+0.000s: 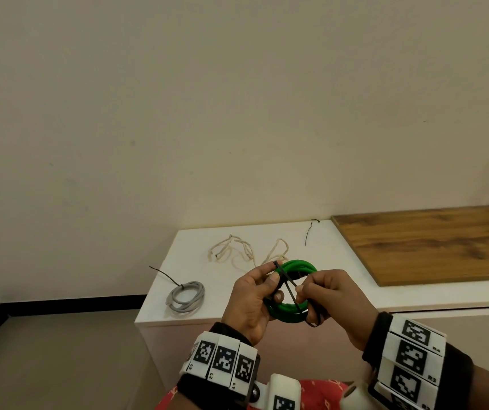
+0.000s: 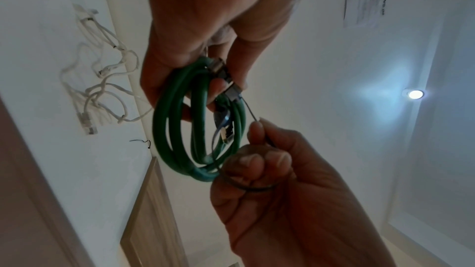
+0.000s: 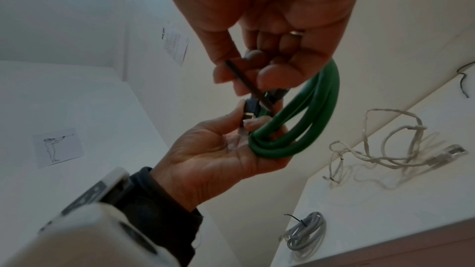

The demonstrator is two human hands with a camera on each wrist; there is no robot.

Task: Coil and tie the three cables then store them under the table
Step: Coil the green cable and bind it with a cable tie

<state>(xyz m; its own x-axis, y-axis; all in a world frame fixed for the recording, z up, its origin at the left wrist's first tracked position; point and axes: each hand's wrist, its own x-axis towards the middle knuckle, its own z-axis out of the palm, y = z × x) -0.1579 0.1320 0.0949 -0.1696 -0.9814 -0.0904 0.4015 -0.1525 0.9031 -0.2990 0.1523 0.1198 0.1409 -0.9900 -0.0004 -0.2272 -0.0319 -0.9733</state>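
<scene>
Both hands work on the green cable (image 1: 292,309), which is wound into a coil and held in the air in front of the white table (image 1: 267,316). The left hand (image 1: 252,303) has its fingers and thumb curled round one side of the coil, thumb pressed on the strands. The right hand (image 1: 333,300) pinches the free tail of a black cable tie (image 1: 292,292) between thumb and forefinger; the tie crosses the coil just beside the left thumb, and its slack loops below the right fingers. In the left wrist view a cable plug (image 2: 232,90) sits at the left fingertips.

Beyond the grip, on the tabletop, the cream cable (image 1: 246,251) lies loose and uncoiled. To the left of the hands the grey cable (image 1: 185,297) lies coiled, with a black tie round it. Past the right hand a spare black tie (image 1: 310,230) lies near the wall, beside a wooden board (image 1: 432,244) resting on the table. No container shows in any view.
</scene>
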